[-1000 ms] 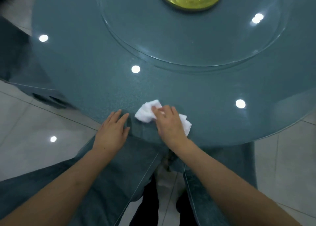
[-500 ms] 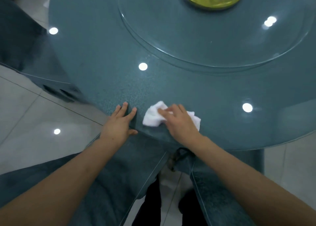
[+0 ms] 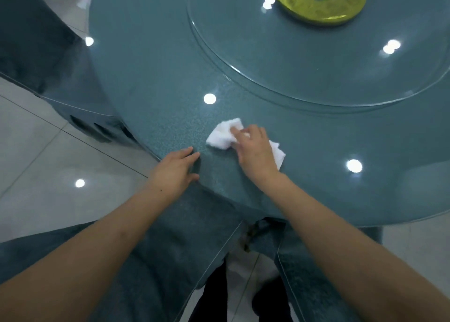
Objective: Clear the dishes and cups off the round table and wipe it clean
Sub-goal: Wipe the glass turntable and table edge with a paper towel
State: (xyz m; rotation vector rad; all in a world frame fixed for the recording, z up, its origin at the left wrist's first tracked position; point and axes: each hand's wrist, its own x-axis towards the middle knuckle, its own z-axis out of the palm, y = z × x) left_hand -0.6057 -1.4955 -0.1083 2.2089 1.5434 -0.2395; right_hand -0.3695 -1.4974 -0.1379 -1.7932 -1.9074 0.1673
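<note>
The round teal table fills most of the view, and no dishes or cups show on it. My right hand lies flat on a crumpled white cloth near the table's near edge, pressing it onto the surface with straight fingers. The cloth sticks out to the left of my fingers and to the right of my palm. My left hand rests flat on the table's rim just left of the cloth, fingers straight, holding nothing.
A clear glass turntable covers the table's middle, with a yellow hub at its centre. Teal seats stand at the left and below the table's near edge. The tiled floor shows at the left.
My right hand has slid the cloth a little away from me across the table. My left hand has stayed on the rim. The camera has shifted to the left.
</note>
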